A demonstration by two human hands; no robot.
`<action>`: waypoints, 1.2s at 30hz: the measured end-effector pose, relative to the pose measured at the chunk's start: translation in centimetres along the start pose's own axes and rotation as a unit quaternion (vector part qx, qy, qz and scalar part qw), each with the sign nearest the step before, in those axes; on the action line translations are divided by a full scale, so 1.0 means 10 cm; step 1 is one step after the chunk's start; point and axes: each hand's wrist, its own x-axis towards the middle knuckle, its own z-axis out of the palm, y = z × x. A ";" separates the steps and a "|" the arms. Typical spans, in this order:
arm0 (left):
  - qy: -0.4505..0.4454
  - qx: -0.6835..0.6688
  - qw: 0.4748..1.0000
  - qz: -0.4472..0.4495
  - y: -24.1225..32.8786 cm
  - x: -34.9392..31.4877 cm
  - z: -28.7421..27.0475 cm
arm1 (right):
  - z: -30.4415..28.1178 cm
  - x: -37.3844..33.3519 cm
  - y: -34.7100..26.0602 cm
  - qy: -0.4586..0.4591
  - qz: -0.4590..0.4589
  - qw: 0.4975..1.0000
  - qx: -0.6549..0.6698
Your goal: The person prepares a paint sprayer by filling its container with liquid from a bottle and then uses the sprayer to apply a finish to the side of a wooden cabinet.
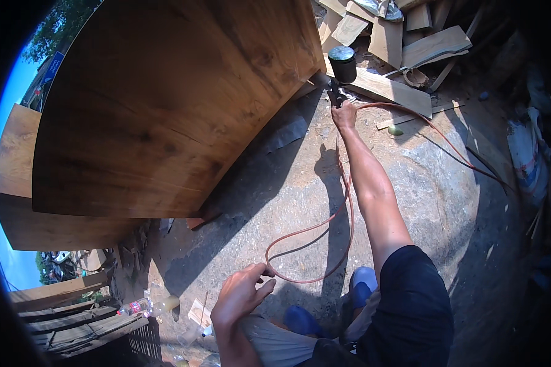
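Observation:
My right hand [344,114], arm stretched far forward, grips a spray gun [335,93] with a dark paint cup [343,66] on top. The gun is close to the right edge of a large brown wooden panel [165,104], which tilts up on the left. From the gun a reddish-brown hose [351,214] runs down in a loop. The bend of that loop meets the curled fingers of my left hand [242,293], low in front of me; the thumb stands a little apart. How firmly these fingers hold the hose is hard to see.
Scrap boards [386,43] are heaped at the far right, with a plank [382,88] beside the spray gun. The hose also trails right across the concrete ground [410,177]. White sacks [526,153] stand at the right edge. Plastic bottles [165,304] and slats [73,324] are lower left.

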 end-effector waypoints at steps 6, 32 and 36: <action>0.090 0.019 0.992 -0.091 -0.24 -0.47 0.03 | 0.20 0.43 0.11 -0.071 -0.032 0.996 -0.054; 0.449 0.038 0.850 -0.272 -0.33 -1.90 0.67 | 0.65 -3.70 -1.83 -0.521 -0.103 0.813 0.239; 0.458 0.035 0.839 -0.291 -0.38 -2.09 0.74 | 0.96 -4.08 -2.04 -0.488 -0.155 0.833 0.211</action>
